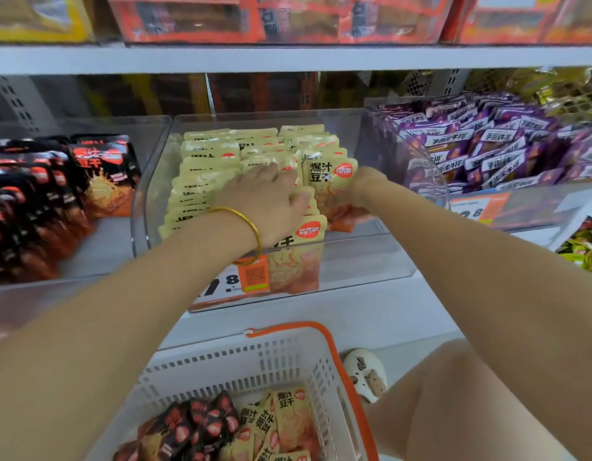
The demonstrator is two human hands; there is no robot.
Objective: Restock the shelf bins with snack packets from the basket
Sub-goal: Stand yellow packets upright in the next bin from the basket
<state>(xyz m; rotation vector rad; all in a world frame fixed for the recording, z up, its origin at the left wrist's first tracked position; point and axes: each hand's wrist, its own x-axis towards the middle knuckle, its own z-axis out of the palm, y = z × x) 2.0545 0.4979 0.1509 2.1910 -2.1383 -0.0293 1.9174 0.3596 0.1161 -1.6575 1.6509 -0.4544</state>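
Where legible, 爆汁豆干 on yellow packets (206, 151), ctr frame; left hand (268, 201) flat, relaxed atop; right hand (366, 186) part hidden behind one, grip can't tell; price tag (234, 280) "8", rest covered.

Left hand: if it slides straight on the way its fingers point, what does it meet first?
Most likely the upright pale yellow snack packet that the right hand grips, just beyond the fingertips of the left hand; depth is unclear.

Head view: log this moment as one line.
stage: restocking middle bin | left hand: flat on yellow packets | right hand: against upright yellow packets, fingers hidden | basket: not yet empty
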